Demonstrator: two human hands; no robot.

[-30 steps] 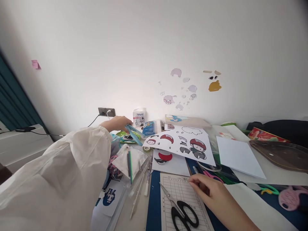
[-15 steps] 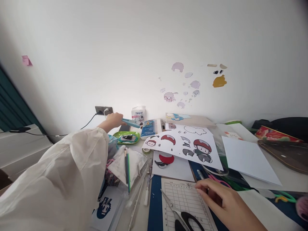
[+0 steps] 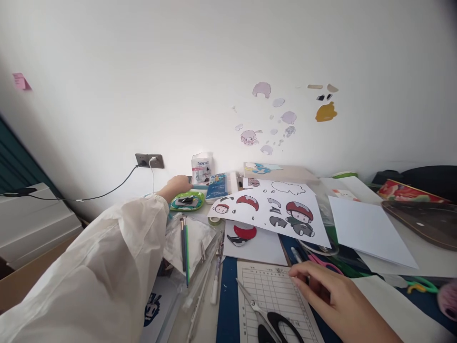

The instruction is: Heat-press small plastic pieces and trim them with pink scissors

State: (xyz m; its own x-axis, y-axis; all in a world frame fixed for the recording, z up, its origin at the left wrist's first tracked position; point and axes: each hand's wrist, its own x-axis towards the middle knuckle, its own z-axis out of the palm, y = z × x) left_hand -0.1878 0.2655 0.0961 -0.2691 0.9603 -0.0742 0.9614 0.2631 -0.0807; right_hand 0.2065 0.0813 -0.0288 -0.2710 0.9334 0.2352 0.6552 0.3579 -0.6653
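Observation:
My left hand (image 3: 177, 186) reaches to the back of the table, past the green tray (image 3: 173, 205). Its fingers are closed around one end of a long light blue tool (image 3: 200, 186), which lies low in front of the Nexcare pouch (image 3: 202, 167); its exact kind cannot be made out. At the front right, my right hand (image 3: 330, 293) rests with loosely bent fingers, the tips on the edge of a gridded sheet (image 3: 264, 281). Nothing shows in it. Left of this hand, scissors (image 3: 262, 314) with black handles lie partly spread on the sheet.
A printed sheet of cartoon figures (image 3: 264, 209) overlaps white paper with red and black cutouts. Brushes (image 3: 185, 252) lie on a clear bag at left. Folded white card (image 3: 367, 233) and pink scissors (image 3: 324, 264) are at right. A socket (image 3: 149, 160) with cables is on the wall.
My left hand has moved slightly right and down, lowering the light blue tool behind the green tray. My right hand stays on the gridded sheet. The view has shifted a little.

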